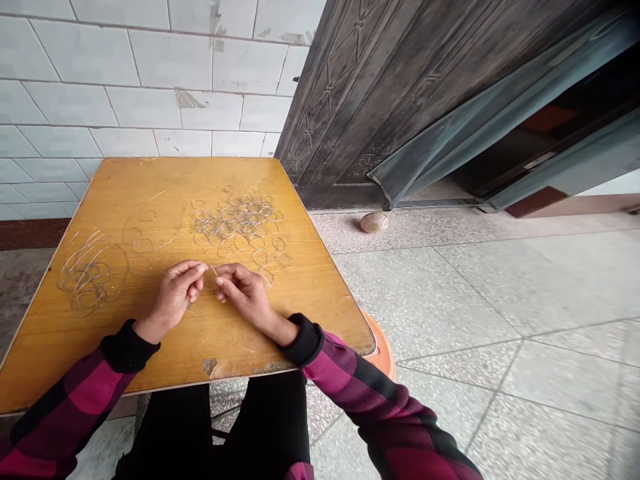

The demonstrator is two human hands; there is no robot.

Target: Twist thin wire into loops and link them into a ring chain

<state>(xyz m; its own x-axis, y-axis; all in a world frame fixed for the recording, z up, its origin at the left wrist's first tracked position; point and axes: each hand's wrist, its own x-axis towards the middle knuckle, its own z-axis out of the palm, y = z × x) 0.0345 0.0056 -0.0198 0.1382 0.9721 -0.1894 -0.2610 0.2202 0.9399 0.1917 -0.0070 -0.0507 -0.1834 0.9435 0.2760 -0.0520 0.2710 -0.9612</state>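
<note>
Close together over the near half of the wooden table (pixel 300 313), my two hands pinch a thin wire (pixel 213 270), a short bit of which shows between the fingertips. My left hand (pixel 177 293) has its thumb pressed on the forefinger. The fingers of my right hand (pixel 245 293) are bent and closed around the wire's other end. Just beyond them lies a pile of wire loops (pixel 240 217), some shaped like figure eights. Left of my left hand is a tangle of longer wires (pixel 90 277), and a few loose wire pieces (pixel 143 243) lie between the two heaps.
A white tiled wall (pixel 165 60) stands behind the table. To the right are a dark carved door (pixel 345 87), a hanging curtain (pixel 450 140) and a round ball-like object (pixel 374 222) on the floor. An orange stool (pixel 383 350) sits partly under the table's right corner.
</note>
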